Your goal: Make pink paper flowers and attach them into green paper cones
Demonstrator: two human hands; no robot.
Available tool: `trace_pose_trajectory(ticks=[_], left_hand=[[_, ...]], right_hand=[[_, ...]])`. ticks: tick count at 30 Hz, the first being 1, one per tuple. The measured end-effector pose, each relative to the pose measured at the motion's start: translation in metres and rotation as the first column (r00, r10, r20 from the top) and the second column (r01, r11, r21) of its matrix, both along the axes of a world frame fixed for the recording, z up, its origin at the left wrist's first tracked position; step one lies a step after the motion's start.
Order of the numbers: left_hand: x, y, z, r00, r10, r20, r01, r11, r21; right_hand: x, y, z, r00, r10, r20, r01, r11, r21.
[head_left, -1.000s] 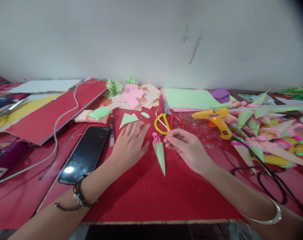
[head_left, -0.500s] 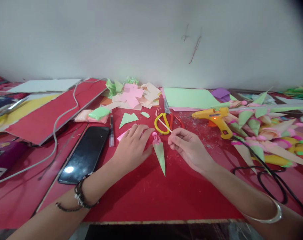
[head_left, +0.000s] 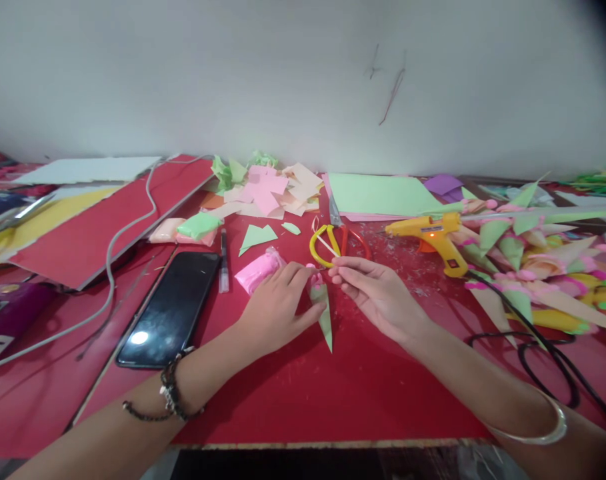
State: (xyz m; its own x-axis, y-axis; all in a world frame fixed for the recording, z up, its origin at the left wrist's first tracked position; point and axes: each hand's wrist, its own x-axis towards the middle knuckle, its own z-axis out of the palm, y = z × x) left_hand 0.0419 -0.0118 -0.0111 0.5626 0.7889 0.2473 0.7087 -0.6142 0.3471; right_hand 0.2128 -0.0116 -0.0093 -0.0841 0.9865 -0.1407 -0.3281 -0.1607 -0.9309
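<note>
1 pale stick (head_left: 328,245) is pinched in the right hand (head_left: 385,298); left hand (head_left: 274,305) (over green cone (head_left: 326,326)): grip apart.

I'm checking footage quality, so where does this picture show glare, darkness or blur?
Head view: white glare on the phone, near its lower end; head view, upper right corner: black shading; head view, right edge: green strips look soft.

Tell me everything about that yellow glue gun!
The yellow glue gun looks plastic. It lies on its side on the red table, nozzle pointing left, with an orange trigger and a glowing light. Its handle has a reddish switch, and a black cord comes out the end. The right hand isn't touching it.
</note>
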Motion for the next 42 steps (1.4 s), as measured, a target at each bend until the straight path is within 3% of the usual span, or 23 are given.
trace_pose_trajectory(ticks=[13,18,23,28,42], left_hand=[[0.001,0.002,-0.004,1.0,0.012,0.003,-0.012,0.999,-0.049],[0.002,0.002,-0.005,1.0,0.014,0.01,-0.014,0.999,-0.046],[0.002,0.002,-0.006,1.0,0.018,0.011,-0.017,0.999,-0.045],[0.001,0.003,-0.007,1.0,0.013,0.024,-0.011,0.999,-0.052],[0.001,0.004,-0.01,0.996,-0.008,0.094,0.017,0.995,-0.101]], right_hand=[[-0.003,0.0,-0.004,0.996,0.006,0.094,-0.007,1.0,0.01],[-0.002,0.0,-0.006,0.986,0.033,0.166,-0.047,0.996,0.076],[-0.001,0.0,-0.003,0.899,-0.01,0.437,-0.066,0.985,0.157],[-0.001,0.001,-0.005,0.791,-0.021,0.611,-0.198,0.937,0.288],[-0.004,0.002,-0.004,0.77,0.001,0.638,-0.199,0.95,0.24]])
